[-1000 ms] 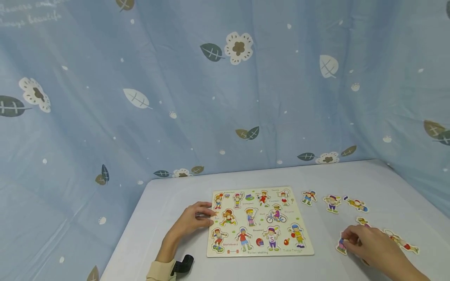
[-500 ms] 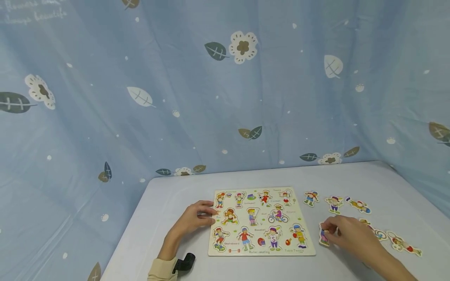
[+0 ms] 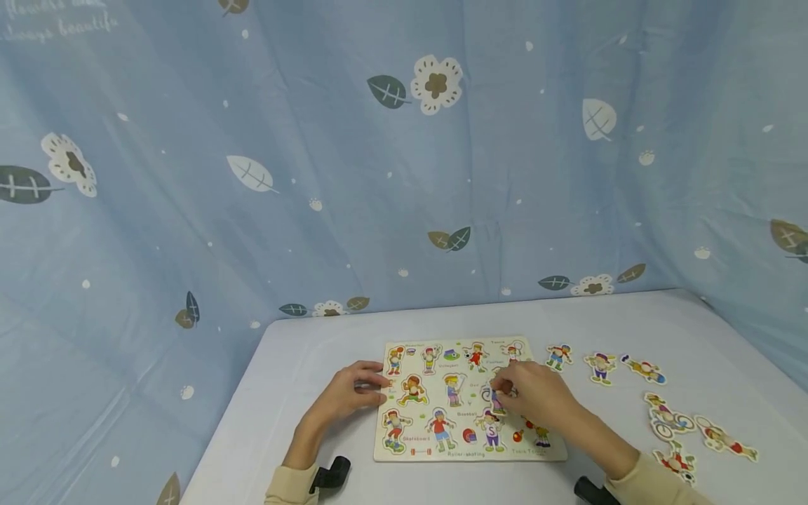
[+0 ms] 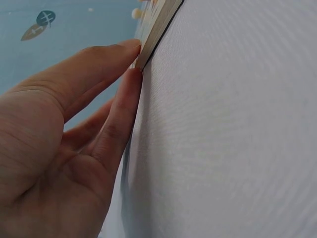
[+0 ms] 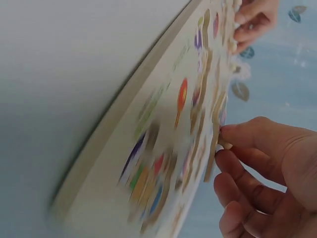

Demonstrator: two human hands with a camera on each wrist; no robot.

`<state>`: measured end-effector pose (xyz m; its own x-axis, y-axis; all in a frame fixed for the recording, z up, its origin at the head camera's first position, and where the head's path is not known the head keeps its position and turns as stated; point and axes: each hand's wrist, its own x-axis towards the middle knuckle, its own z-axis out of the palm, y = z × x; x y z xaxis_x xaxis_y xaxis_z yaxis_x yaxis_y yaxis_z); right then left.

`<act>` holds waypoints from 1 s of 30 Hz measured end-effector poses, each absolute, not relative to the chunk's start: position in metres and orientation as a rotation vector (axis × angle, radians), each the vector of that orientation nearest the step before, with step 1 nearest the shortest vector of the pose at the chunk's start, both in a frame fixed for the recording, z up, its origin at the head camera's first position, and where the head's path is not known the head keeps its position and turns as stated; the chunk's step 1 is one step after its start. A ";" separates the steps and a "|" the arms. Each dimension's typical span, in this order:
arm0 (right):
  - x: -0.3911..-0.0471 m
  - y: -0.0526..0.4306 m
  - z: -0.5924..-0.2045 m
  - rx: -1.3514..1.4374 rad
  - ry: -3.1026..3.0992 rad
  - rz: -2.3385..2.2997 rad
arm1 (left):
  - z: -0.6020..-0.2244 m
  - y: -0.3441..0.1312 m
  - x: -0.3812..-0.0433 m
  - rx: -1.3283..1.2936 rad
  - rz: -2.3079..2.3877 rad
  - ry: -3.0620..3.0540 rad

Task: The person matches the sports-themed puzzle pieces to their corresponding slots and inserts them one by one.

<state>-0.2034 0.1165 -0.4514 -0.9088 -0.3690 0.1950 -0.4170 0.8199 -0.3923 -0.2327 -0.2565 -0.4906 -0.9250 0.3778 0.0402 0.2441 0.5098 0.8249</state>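
Observation:
A pegged puzzle board (image 3: 416, 421) with printed sports figures lies flat on the table. My left hand (image 3: 355, 387) rests at its left edge, thumb and fingertips touching the board's side in the left wrist view. Over the board's right half, my right hand (image 3: 539, 393) pinches a puzzle piece (image 3: 497, 403) with a purple lower part. In the right wrist view, thumb and index finger grip the small knob (image 5: 225, 144) on the raised piece, which stands tilted close over the board. This hand and the piece hide much of the printed bicycle figure.
Right of the board lie loose puzzle pieces: a blue-clad figure (image 3: 558, 357), a purple-capped one (image 3: 600, 368), a skateboard figure (image 3: 644, 369), a bicycle piece (image 3: 669, 419), a tennis figure (image 3: 726, 438) and a red-clad one (image 3: 677, 459). A patterned blue curtain (image 3: 404, 175) hangs behind.
My right hand has carried the puzzle piece left from the loose pieces to over the board, uncovering the bicycle and red-clad pieces. My left hand has stayed at the board's edge.

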 end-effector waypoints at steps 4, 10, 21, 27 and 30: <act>-0.212 0.092 -0.456 0.661 -2.871 0.687 | -0.491 -0.257 -0.232 0.532 1.368 2.614; -0.223 0.066 -0.461 0.714 -2.850 0.656 | -0.490 -0.257 -0.232 0.533 1.388 2.590; -0.231 0.051 -0.466 0.714 -2.834 0.662 | -0.488 -0.255 -0.231 0.536 1.470 2.522; -0.232 0.047 -0.469 0.748 -2.831 0.680 | -0.488 -0.255 -0.230 0.530 1.480 2.521; -0.232 0.046 -0.469 0.760 -2.833 0.681 | -0.488 -0.255 -0.230 0.535 1.469 2.530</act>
<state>-0.2315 0.0464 -0.4689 -0.8646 -0.4434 0.2363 -0.5024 0.7712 -0.3909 -0.2303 -0.2554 -0.4882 -0.9218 0.3861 0.0344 0.2214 0.4515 0.8644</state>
